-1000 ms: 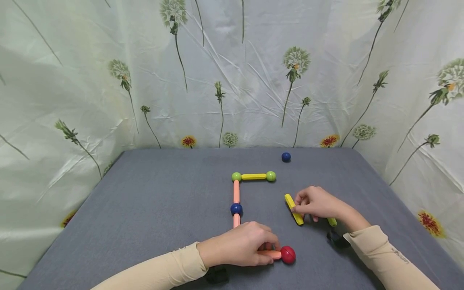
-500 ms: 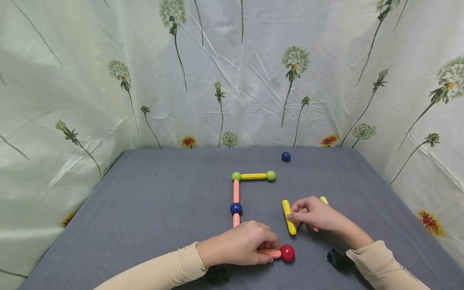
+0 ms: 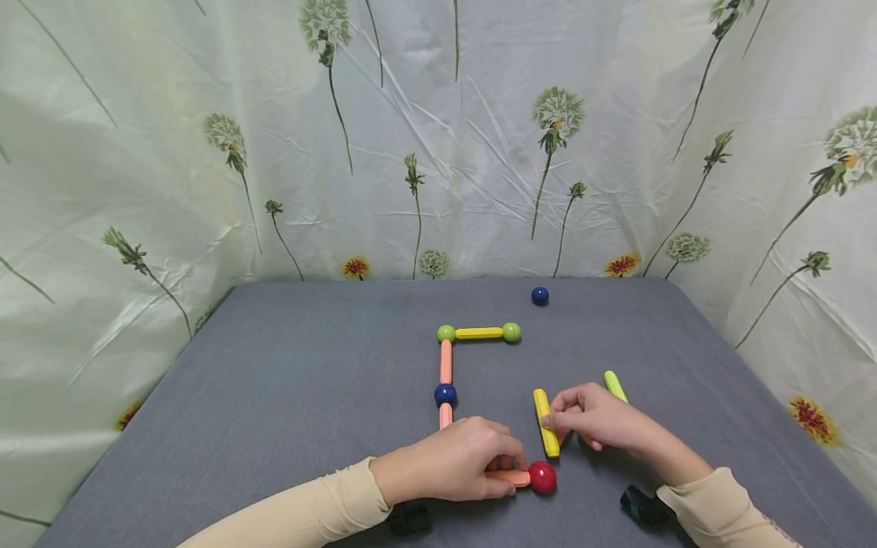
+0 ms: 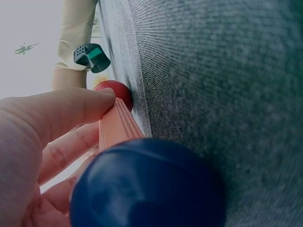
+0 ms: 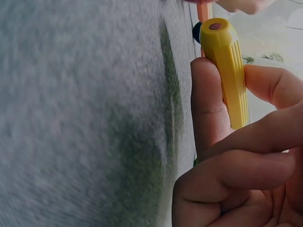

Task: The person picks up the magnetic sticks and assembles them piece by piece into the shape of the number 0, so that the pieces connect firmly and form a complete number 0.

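Observation:
My left hand (image 3: pixel 473 460) pinches an orange magnetic rod (image 3: pixel 510 478) low over the cloth. At the rod's right end sits a red ball (image 3: pixel 543 477); at its near end in the left wrist view is a blue ball (image 4: pixel 147 184), hidden under the hand from above. Between thumb and finger my right hand (image 3: pixel 599 417) holds a yellow rod (image 3: pixel 546 423), its lower end just beyond the red ball. In the right wrist view a metal tip shows in the end of this yellow rod (image 5: pixel 229 71).
Farther back, an orange rod (image 3: pixel 446 361) and a yellow rod (image 3: pixel 479 332) join green balls (image 3: pixel 511 332) and a blue ball (image 3: pixel 445 394). A loose blue ball (image 3: pixel 540 295) lies near the back edge. Behind my right hand lies a lime rod (image 3: pixel 615 386). A flowered curtain (image 3: pixel 479 152) surrounds the table.
My right hand has drawn the yellow rod toward me and slightly left, close to the red ball, and turned it a little more upright in the view. The left hand has barely moved.

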The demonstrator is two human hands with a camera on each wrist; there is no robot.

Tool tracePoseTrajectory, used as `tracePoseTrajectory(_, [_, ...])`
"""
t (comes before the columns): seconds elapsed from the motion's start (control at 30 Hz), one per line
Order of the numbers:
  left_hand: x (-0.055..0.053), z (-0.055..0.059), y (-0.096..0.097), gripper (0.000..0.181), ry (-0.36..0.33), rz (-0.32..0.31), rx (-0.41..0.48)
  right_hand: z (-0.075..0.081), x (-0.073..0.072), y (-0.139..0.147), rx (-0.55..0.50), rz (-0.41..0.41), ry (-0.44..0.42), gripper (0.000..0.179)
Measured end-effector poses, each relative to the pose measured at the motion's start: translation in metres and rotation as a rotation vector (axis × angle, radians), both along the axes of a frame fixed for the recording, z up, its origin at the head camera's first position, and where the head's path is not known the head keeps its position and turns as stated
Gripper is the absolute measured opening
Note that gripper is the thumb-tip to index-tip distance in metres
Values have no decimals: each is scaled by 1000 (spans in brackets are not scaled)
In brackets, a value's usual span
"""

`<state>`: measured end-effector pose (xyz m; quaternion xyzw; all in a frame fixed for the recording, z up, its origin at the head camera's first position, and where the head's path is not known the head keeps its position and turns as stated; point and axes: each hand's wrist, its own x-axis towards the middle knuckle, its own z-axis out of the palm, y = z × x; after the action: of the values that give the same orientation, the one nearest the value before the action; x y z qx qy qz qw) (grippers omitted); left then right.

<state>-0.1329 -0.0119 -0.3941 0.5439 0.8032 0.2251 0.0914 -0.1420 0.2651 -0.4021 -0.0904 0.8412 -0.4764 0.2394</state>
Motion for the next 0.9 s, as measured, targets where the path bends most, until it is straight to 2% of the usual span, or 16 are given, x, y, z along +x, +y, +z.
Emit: tracePoseTrajectory(0.9, [1,-1,-1,11,15,-7,13,-3,5,-4,-57,16,-42,25])
